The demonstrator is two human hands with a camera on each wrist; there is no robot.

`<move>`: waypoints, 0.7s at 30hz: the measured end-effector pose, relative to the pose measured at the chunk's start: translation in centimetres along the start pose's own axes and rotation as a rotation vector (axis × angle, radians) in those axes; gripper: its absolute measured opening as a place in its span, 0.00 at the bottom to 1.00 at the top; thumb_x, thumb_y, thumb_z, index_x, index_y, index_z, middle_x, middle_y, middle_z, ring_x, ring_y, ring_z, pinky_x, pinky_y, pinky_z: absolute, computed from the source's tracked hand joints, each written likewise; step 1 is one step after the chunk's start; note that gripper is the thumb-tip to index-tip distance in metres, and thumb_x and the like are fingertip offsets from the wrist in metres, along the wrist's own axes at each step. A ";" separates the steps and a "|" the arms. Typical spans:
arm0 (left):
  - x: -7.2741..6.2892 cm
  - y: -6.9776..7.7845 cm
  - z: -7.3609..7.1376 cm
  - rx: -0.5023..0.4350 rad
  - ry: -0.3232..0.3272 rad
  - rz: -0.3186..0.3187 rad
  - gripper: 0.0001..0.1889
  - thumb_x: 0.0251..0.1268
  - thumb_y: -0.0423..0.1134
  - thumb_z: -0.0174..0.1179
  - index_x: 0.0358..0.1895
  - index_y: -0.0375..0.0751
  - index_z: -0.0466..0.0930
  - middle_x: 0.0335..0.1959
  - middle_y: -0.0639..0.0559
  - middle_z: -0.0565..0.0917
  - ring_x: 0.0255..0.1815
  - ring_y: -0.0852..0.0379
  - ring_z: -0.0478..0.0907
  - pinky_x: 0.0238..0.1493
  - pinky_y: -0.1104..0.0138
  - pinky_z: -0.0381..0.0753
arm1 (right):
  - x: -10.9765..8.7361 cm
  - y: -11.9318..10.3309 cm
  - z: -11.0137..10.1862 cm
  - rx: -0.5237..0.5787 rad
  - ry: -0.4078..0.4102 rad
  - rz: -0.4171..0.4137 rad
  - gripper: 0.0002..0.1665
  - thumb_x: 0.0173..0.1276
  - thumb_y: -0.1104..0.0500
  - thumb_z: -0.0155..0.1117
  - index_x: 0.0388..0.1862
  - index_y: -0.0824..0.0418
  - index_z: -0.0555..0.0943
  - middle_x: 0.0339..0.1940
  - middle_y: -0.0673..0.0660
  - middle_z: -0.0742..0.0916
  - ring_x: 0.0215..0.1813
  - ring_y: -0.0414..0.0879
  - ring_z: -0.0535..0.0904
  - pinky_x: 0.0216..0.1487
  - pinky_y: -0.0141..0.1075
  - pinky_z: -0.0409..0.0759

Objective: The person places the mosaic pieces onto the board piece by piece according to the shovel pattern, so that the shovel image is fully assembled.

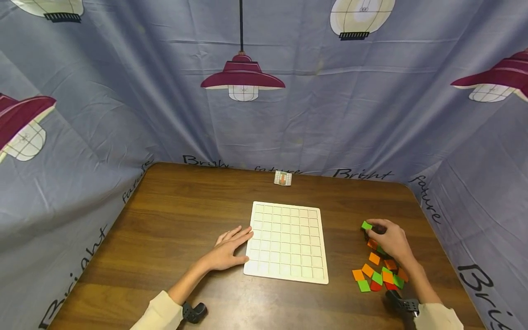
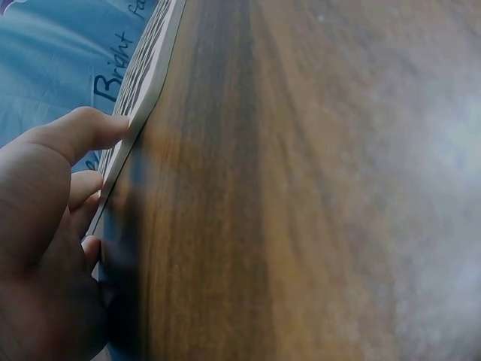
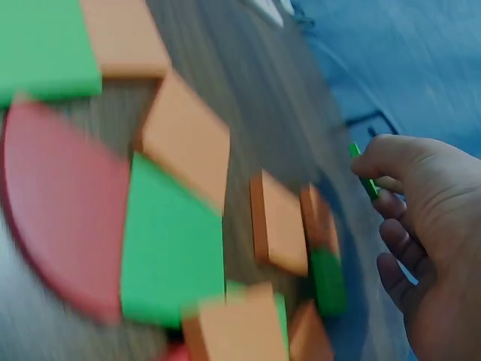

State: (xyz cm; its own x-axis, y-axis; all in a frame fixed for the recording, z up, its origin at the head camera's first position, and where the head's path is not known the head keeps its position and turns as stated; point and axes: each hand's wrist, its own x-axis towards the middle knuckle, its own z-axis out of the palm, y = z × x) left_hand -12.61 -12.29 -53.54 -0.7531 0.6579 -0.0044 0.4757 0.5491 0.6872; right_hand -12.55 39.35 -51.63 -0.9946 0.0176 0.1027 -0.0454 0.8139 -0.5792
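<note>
A white square board (image 1: 287,243) marked with a grid of shallow cells lies on the wooden table. My left hand (image 1: 228,250) rests at the board's left edge, fingers extended, with the thumb (image 2: 105,129) touching the rim in the left wrist view. Over on the right, my right hand (image 1: 389,239) pinches a green square tile (image 1: 366,225) between thumb and fingers. In the right wrist view that tile (image 3: 364,171) is seen edge-on. Below the hand lies a loose pile of orange, green and red pieces, among them an orange tile (image 1: 374,258) and a red curved-edged piece (image 3: 64,210).
A small printed card (image 1: 283,178) lies at the table's back edge, beyond the board. Blue-grey curtains (image 1: 264,123) printed with lamps and lettering surround the wooden table (image 1: 194,206) at the back and sides. Several pieces in the pile overlap one another.
</note>
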 end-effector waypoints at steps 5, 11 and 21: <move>0.0 0.1 0.0 -0.004 0.002 0.008 0.38 0.67 0.44 0.61 0.77 0.37 0.60 0.78 0.42 0.58 0.78 0.35 0.46 0.67 0.33 0.43 | 0.8 -2.4 1.0 0.039 -0.008 -0.054 0.21 0.68 0.56 0.68 0.57 0.62 0.84 0.54 0.64 0.84 0.47 0.56 0.80 0.40 0.42 0.78; 0.0 0.3 -0.1 0.020 -0.016 0.016 0.37 0.67 0.43 0.59 0.78 0.36 0.58 0.79 0.42 0.57 0.78 0.35 0.45 0.69 0.34 0.41 | 1.9 -5.5 2.7 0.093 -0.040 -0.104 0.20 0.67 0.56 0.69 0.57 0.61 0.84 0.54 0.63 0.84 0.46 0.54 0.80 0.40 0.41 0.78; -0.1 0.6 -0.2 0.037 -0.025 0.002 0.38 0.68 0.44 0.59 0.78 0.39 0.58 0.79 0.45 0.57 0.79 0.38 0.44 0.71 0.37 0.39 | 3.4 -9.6 5.8 0.167 -0.088 -0.162 0.20 0.64 0.60 0.70 0.55 0.61 0.86 0.52 0.60 0.84 0.45 0.52 0.78 0.44 0.47 0.76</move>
State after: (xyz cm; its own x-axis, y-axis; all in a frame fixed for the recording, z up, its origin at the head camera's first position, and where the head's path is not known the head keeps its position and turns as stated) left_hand -12.35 -12.14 -53.02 -0.7408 0.6714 -0.0216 0.4939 0.5661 0.6600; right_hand -16.08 28.26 -50.43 -0.9771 -0.1614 0.1385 -0.2121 0.6944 -0.6876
